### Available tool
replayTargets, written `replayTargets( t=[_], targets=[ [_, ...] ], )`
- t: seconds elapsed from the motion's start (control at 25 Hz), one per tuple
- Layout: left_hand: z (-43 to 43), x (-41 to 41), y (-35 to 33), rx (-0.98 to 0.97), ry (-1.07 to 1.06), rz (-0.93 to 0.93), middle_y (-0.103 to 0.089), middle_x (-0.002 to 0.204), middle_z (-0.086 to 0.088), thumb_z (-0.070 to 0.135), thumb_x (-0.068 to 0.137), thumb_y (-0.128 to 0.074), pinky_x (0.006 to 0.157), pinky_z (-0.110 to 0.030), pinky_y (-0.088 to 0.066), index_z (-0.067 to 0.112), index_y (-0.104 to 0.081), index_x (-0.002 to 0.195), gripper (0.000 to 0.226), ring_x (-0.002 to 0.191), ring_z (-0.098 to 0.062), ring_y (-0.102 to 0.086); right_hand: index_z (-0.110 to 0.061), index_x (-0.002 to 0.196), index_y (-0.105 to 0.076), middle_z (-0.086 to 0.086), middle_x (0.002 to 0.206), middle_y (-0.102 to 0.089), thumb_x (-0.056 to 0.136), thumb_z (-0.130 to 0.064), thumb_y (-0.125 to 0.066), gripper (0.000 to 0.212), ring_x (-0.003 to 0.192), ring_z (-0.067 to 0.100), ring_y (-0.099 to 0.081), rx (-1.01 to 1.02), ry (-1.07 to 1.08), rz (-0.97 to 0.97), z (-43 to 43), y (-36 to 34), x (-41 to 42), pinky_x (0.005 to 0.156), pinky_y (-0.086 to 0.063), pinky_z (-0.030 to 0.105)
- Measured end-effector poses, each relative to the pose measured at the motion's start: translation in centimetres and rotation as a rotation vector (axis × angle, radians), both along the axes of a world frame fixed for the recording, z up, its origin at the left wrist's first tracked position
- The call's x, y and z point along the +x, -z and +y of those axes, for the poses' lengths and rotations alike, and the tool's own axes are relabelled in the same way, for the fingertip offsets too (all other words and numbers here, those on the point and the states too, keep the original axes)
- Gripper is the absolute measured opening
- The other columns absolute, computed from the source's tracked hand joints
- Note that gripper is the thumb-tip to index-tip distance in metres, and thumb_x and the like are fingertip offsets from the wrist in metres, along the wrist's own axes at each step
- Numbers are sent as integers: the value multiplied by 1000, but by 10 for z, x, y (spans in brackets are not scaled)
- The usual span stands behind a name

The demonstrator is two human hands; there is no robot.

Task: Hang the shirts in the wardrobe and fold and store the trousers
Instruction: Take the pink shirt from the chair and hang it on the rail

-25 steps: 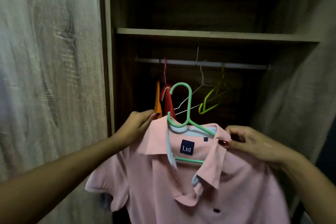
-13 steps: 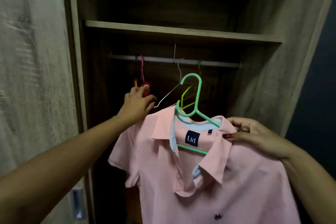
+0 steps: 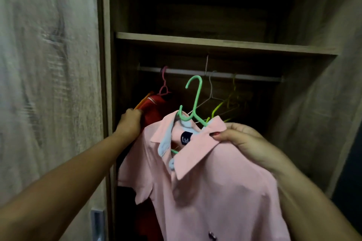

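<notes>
A pink polo shirt (image 3: 211, 191) hangs on a green plastic hanger (image 3: 194, 101) in front of the open wardrobe. My right hand (image 3: 241, 141) pinches the shirt's collar and shoulder at the right, holding shirt and hanger up below the metal rail (image 3: 254, 78). My left hand (image 3: 130, 123) reaches into the wardrobe and grips the red shirt (image 3: 154, 107) hanging at the left end of the rail on a pink hanger (image 3: 164, 84). The green hanger's hook is just below the rail, not on it.
Empty wire and yellow-green hangers (image 3: 225, 103) hang mid-rail behind the pink shirt. A wooden shelf (image 3: 215, 42) runs above the rail. The wardrobe door (image 3: 49, 84) stands at the left with a metal handle (image 3: 97, 223); the right side wall (image 3: 317, 113) is close.
My left hand has let go of the pink shirt's left shoulder and moved down-left onto the red shirt. My right hand has lifted the pink shirt and hanger closer to the rail.
</notes>
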State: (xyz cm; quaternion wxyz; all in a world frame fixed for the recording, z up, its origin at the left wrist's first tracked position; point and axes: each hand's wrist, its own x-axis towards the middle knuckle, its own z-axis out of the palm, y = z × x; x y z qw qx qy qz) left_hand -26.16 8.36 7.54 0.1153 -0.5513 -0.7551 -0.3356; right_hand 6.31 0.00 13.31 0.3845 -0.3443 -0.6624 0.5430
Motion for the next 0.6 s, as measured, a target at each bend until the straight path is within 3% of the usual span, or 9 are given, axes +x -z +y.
replayTargets(
  t=[0.12, 0.2, 0.28, 0.36, 0.4, 0.48, 0.6],
  targets=[
    [-3, -8, -3, -15, -42, -14, -55, 117, -23, 20, 93, -47, 83, -45, -50, 5, -50, 116, 28, 97, -40, -57, -5, 94, -61, -3, 55, -68, 82, 8, -54, 19, 49, 3, -63, -13, -37, 38, -8, 5, -11, 47, -48, 10],
    [-4, -1, -2, -93, -112, 71, -43, 133, -24, 19, 94, -45, 87, -50, -47, 7, -43, 123, 31, 110, -42, -49, -4, 101, -60, -3, 57, -70, 81, 8, -56, 25, 51, 3, -64, -33, -44, 71, -14, 10, -7, 47, -47, 10],
    [-4, 7, 1, -53, -142, 388, -20, 152, -22, 13, 87, -55, 101, -55, -37, 13, -44, 128, 43, 134, -44, -28, -4, 105, -60, -3, 60, -71, 68, 4, -68, 39, 53, 3, -65, -49, -50, 73, -12, 16, 0, 47, -47, 9],
    [7, 13, 1, 84, 24, 653, -20, 155, -20, 12, 83, -58, 111, -54, -25, 10, -51, 126, 44, 142, -40, -20, -3, 106, -60, -1, 62, -72, 54, -5, -64, 52, 54, 5, -66, -71, -15, 62, -8, 19, 6, 47, -47, 10],
    [17, 18, 1, 92, 145, 678, -25, 154, -20, 11, 84, -57, 113, -49, -25, 7, -51, 126, 43, 141, -38, -25, -3, 105, -61, 0, 63, -72, 52, -8, -61, 54, 54, 6, -66, -84, 9, 70, -7, 19, 10, 46, -47, 11],
    [36, 38, -2, -45, 339, 431, -32, 150, -20, 14, 89, -54, 113, -37, -30, 4, -43, 135, 48, 137, -34, -34, -6, 103, -63, 3, 68, -74, 50, -11, -61, 53, 57, 9, -68, -90, 36, 80, -5, 16, 22, 48, -49, 12],
    [61, 65, 0, -299, 411, -16, -41, 146, -17, 28, 94, -54, 107, -30, -34, 5, -33, 143, 58, 132, -29, -43, -11, 103, -65, 7, 80, -76, 47, -8, -65, 56, 66, 12, -69, -67, 49, 38, -8, 11, 49, 57, -52, 21]
  ],
)
